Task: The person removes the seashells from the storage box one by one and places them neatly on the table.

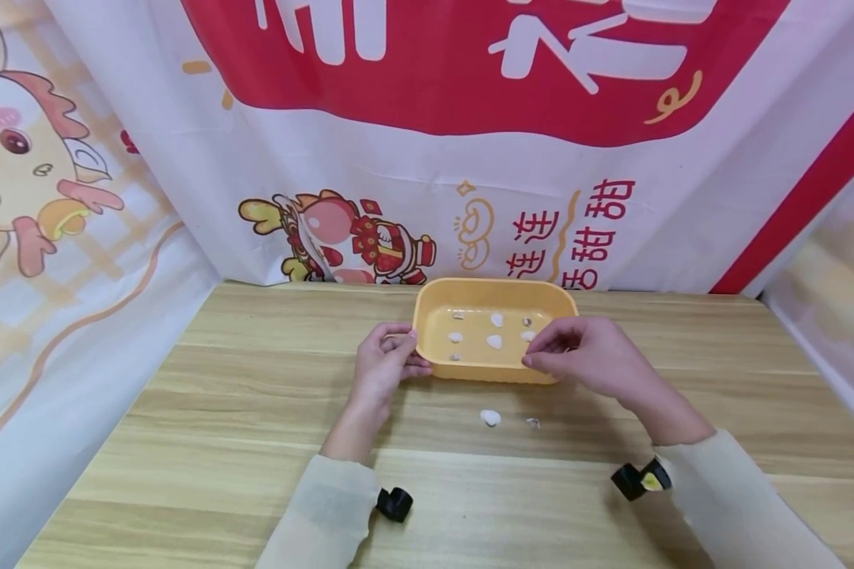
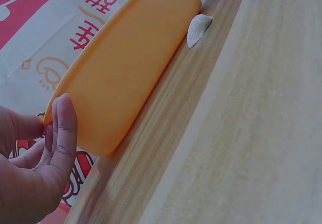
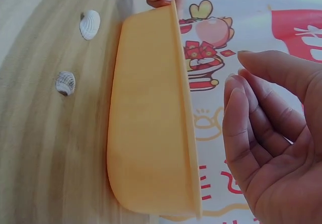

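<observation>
A yellow plastic basin (image 1: pixel 494 373) stands at the back of the wooden table, with several small seashells (image 1: pixel 494 341) spread over its floor. My left hand (image 1: pixel 386 359) grips the basin's left end, thumb at the rim and fingers along the outer wall. Over the basin's front right part hovers my right hand (image 1: pixel 591 356), its thumb and bent fingers near each other. A small gap shows between thumb and fingertips in the right wrist view, with nothing visible in it. In front of the basin lie a white seashell (image 1: pixel 490 417) and a smaller grey-striped seashell (image 3: pixel 65 83).
A printed cloth (image 1: pixel 398 166) with red shapes and cartoon figures hangs behind the table (image 1: pixel 256 411). More cloth drapes at the left and right sides. Black camera mounts (image 1: pixel 394 504) sit at both sleeve cuffs.
</observation>
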A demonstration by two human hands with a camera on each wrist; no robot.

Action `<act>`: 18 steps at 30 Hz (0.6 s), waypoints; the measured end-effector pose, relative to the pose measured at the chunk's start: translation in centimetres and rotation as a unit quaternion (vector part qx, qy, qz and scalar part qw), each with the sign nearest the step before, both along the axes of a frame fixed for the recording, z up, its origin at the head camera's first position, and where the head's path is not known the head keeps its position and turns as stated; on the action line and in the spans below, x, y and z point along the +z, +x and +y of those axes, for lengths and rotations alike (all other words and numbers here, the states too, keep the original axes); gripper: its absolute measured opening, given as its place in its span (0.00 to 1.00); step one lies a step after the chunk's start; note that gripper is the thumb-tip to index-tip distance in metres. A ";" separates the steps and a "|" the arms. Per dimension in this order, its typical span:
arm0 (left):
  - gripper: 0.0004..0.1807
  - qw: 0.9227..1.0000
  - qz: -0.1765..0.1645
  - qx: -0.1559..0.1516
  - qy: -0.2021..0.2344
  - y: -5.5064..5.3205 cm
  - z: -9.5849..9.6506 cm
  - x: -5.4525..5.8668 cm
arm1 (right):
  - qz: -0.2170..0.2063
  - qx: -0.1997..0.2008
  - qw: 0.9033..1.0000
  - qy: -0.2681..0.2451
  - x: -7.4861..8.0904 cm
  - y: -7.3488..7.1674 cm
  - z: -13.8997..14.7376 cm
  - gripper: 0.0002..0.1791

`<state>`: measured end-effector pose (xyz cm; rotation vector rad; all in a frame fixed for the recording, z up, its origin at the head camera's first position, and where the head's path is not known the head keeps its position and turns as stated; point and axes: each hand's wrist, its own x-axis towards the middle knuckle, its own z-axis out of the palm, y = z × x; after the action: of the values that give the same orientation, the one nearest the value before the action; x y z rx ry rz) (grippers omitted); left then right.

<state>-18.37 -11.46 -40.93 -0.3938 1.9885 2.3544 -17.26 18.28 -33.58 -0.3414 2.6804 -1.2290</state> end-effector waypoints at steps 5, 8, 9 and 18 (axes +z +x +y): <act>0.14 1.000 0.000 0.002 0.000 0.0 -0.1 0.0 | -0.012 0.024 1.000 -0.010 -0.5 -1.8 -1.3 0.09; 0.15 1.000 -0.001 0.001 0.001 0.0 -0.1 0.0 | -0.027 0.034 0.999 -0.014 -0.9 -2.9 -2.3 0.09; 0.15 1.000 -0.001 0.001 0.000 0.0 -0.1 0.0 | -0.030 0.038 0.999 -0.016 -1.0 -3.3 -2.7 0.09; 0.15 1.000 0.001 0.003 0.006 0.1 0.1 0.1 | -0.043 0.059 0.997 0.018 -2.6 -5.7 -5.8 0.05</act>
<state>-18.27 -11.34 -40.81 -0.3970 1.9763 2.3709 -22.98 12.51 -36.23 -0.4239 2.5674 -1.1330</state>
